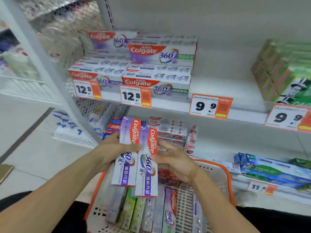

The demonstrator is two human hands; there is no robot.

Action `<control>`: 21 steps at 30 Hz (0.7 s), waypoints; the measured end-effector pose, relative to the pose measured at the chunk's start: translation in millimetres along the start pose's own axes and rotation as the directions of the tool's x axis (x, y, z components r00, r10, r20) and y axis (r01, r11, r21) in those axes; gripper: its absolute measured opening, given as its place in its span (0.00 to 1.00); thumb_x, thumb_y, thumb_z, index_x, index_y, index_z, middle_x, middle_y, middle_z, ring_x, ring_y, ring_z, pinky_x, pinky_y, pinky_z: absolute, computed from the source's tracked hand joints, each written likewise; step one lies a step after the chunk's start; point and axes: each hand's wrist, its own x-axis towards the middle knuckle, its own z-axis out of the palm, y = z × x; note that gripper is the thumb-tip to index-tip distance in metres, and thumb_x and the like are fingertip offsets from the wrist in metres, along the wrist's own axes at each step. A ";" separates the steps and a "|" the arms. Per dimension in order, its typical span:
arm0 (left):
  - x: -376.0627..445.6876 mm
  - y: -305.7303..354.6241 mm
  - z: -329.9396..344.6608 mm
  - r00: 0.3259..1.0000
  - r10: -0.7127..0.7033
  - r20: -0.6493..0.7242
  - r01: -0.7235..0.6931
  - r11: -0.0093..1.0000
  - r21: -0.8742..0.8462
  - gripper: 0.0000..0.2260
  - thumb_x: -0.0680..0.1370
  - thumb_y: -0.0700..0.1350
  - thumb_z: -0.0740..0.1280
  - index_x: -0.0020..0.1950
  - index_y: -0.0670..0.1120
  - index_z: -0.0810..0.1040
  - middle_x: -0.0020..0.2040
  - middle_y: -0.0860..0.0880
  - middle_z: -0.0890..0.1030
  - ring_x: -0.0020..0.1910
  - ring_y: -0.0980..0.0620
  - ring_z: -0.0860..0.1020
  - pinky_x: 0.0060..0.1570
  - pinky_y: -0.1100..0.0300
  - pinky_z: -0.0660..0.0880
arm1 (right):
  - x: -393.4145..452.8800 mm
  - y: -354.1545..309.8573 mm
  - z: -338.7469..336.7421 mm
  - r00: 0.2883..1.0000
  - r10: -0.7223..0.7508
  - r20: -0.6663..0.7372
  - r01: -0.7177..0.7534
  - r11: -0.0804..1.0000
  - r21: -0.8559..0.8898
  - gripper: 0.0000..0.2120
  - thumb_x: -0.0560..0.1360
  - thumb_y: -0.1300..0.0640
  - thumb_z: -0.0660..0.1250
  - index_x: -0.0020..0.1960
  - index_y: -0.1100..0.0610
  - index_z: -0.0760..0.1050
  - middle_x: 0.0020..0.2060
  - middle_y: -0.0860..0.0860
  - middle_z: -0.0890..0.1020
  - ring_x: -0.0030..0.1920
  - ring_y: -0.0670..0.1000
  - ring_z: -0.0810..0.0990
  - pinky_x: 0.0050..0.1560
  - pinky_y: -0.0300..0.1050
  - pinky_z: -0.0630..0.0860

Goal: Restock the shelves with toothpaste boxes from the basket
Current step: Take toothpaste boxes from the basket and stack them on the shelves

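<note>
Two purple-and-white Colgate 360 toothpaste boxes stand upright side by side above the basket. My left hand grips the left box, thumb across its front. My right hand holds the right box by its right edge. The white basket with an orange rim sits in front of me and holds several more toothpaste boxes. On the upper shelf stacks of the same Colgate 360 boxes lie at the left.
Green toothpaste boxes are stacked at the upper shelf's right, with a bare stretch between them and the Colgate stacks. Price tags 12.8 and 9.9 hang on the shelf edge. Lower shelves hold red Colgate boxes and blue Darlie boxes.
</note>
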 end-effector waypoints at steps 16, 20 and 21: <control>-35.4 93.0 -92.3 0.866 0.402 -0.299 -0.491 0.800 -0.345 0.19 0.68 0.40 0.75 0.57 0.39 0.80 0.44 0.42 0.87 0.38 0.46 0.85 0.36 0.57 0.82 | 2.4 -202.4 134.3 0.820 -0.559 -0.123 0.463 0.774 -0.432 0.24 0.66 0.61 0.78 0.62 0.54 0.80 0.46 0.51 0.88 0.42 0.48 0.86 0.39 0.41 0.81; -19.2 95.0 -93.2 0.857 0.381 -0.347 -0.505 0.756 -0.416 0.22 0.68 0.42 0.77 0.60 0.38 0.79 0.49 0.40 0.86 0.44 0.42 0.86 0.43 0.50 0.84 | 64.0 -270.8 149.6 0.714 -0.691 -0.114 0.446 0.575 -0.686 0.24 0.66 0.58 0.81 0.60 0.57 0.82 0.45 0.49 0.87 0.41 0.42 0.85 0.43 0.40 0.82; -17.0 96.2 -93.9 0.857 0.373 -0.356 -0.505 0.747 -0.433 0.24 0.67 0.43 0.77 0.60 0.38 0.79 0.50 0.40 0.86 0.46 0.40 0.86 0.45 0.49 0.84 | 82.0 -284.2 153.6 0.711 -0.696 -0.098 0.413 0.527 -0.743 0.21 0.66 0.56 0.82 0.58 0.55 0.82 0.44 0.47 0.87 0.40 0.40 0.84 0.44 0.38 0.82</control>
